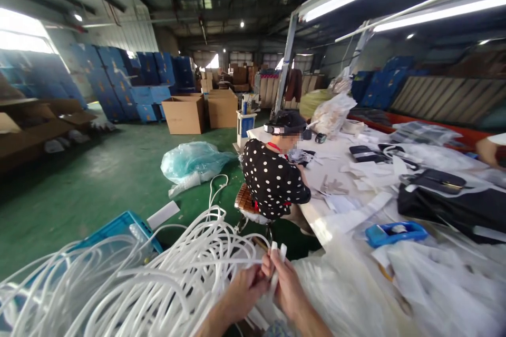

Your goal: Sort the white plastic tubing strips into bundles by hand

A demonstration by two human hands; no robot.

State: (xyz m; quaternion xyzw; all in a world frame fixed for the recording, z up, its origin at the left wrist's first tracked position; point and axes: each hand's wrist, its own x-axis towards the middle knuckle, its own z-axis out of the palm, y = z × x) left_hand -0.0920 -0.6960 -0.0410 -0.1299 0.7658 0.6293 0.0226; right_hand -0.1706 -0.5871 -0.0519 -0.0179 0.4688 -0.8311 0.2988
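My right hand is closed around short lengths of white tubing, whose ends stick up past the fingers. Beside it, my left hand has its fingers pinched together against the same white tubing, just in front of the right palm. Where the fingertips of both hands meet, the exact grip is partly hidden. A large tangled heap of white tubing lies under and to the left of my hands, with loops reaching the picture's left edge.
A blue crate sits under the heap. Ahead, a person in a dotted shirt sits at a white table, which bears a blue tape dispenser, black bags and plastic sheeting. A teal plastic bag lies on the floor.
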